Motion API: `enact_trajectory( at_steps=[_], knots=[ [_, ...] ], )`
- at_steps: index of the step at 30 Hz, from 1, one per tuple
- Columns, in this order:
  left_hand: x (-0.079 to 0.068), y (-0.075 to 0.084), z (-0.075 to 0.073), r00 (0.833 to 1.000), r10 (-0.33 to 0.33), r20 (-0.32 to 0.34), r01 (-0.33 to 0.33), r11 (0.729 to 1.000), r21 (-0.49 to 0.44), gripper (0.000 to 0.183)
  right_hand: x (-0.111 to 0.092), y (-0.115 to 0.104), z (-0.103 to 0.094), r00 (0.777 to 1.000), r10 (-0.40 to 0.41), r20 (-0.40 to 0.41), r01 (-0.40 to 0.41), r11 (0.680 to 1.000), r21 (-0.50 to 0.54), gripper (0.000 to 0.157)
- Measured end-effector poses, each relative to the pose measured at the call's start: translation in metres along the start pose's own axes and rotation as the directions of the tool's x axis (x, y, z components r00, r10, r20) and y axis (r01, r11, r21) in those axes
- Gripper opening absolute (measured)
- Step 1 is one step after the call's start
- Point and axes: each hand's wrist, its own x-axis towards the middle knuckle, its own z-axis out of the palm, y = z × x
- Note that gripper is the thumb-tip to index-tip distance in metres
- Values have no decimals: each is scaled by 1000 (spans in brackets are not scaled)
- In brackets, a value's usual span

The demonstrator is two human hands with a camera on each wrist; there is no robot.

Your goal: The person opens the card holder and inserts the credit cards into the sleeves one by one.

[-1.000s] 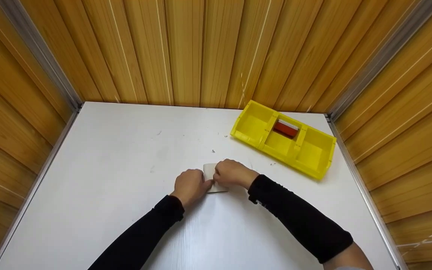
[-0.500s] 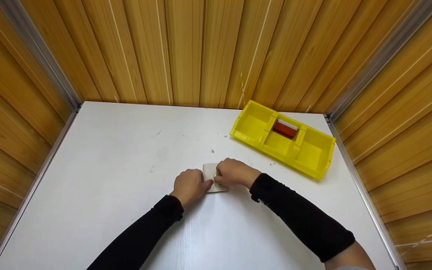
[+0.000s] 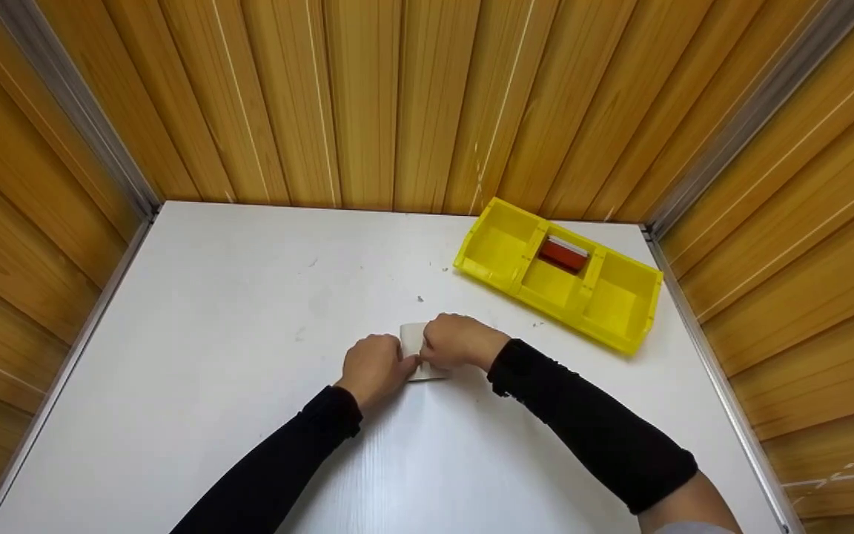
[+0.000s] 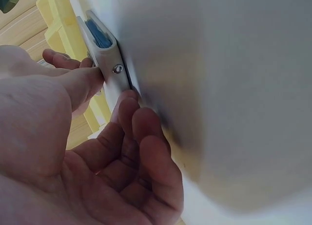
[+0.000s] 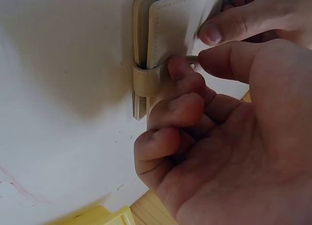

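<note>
A small cream card holder (image 3: 411, 338) lies on the white table, between both hands. In the left wrist view its rounded spine (image 4: 112, 61) bears a metal snap, and blue sleeves (image 4: 98, 34) show inside. My left hand (image 3: 373, 366) grips the spine side, with the thumb laid over the cover. Close by, my right hand (image 3: 460, 341) pinches the end of the closing strap (image 5: 147, 81) between thumb and forefinger. That strap wraps around the open-edge side of the holder in the right wrist view. The fingertips partly hide where the strap ends.
A yellow three-compartment tray (image 3: 520, 295) stands at the back right, set at an angle. Its middle compartment holds a red and white block-like item (image 3: 564, 254). Wood-look panels (image 3: 360, 104) wall the table at the back and sides. Small dark specks (image 3: 419, 299) dot the tabletop.
The right hand lifted slightly to the right half a second ago and is now back a little to the left, over the strap. Left hand and card holder have stayed in place.
</note>
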Motion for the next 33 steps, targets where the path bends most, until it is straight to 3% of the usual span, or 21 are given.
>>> enact_trajectory(
  at_steps=[12,22,33],
  knots=[
    [-1,-1,-2,1000,12,12,-12,1000,6,44,2,-8,4,998,54,-16,-55,996,-68,33],
    [0,-2,-9,996,27,85,-26,1000,-9,36,7,-16,13,997,55,-57,-66,975,-213,26],
    [-2,-4,-5,998,35,53,-34,999,-34,36,8,-12,8,998,57,21,-53,986,-155,21]
  ],
)
